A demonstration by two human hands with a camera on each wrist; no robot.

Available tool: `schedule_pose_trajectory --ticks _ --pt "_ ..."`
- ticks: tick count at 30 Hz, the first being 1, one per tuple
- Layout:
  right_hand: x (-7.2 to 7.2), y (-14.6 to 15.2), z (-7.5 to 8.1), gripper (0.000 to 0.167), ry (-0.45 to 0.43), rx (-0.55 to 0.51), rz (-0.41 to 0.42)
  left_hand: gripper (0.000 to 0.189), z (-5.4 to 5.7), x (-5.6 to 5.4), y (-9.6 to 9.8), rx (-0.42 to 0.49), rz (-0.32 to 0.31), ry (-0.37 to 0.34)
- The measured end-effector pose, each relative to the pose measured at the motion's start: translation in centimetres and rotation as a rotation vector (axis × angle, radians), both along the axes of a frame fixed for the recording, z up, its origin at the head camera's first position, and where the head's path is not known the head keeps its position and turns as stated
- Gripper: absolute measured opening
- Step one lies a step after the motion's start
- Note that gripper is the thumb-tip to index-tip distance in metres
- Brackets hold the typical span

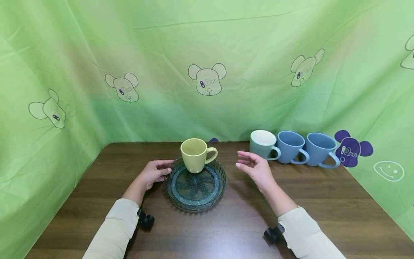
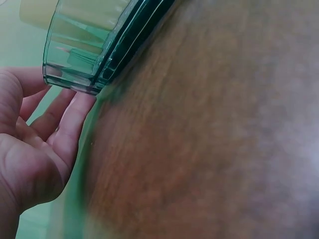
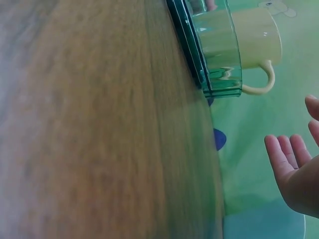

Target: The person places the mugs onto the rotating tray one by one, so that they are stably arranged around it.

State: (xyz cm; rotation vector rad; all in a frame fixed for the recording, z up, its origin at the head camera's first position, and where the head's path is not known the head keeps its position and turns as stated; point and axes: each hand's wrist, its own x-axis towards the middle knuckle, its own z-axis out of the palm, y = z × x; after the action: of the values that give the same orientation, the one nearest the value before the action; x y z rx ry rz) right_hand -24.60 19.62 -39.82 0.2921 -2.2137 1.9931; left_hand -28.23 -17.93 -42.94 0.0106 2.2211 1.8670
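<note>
A yellow mug stands upright in the far part of a round green glass dish with a fluted rim. Its handle points right. At the dish's left side is my left hand, thumb and fingertips at the rim. In the left wrist view, this hand's extended fingers lie against the outer glass wall. My right hand hovers to the right of the dish, holding nothing, with its fingers loosely bent. The right wrist view shows the mug's handle beyond that hand's fingertips.
At the back right stand a pale green mug and two blue mugs in a row, handles toward the right. The wooden table ends at a green cloth printed with bear heads.
</note>
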Motion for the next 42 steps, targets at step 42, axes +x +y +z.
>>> schedule_pose_trajectory --ticks 42 --pt "1.1 5.9 0.4 0.035 0.194 -0.318 -0.216 0.044 -0.5 3.0 0.3 0.075 0.092 0.025"
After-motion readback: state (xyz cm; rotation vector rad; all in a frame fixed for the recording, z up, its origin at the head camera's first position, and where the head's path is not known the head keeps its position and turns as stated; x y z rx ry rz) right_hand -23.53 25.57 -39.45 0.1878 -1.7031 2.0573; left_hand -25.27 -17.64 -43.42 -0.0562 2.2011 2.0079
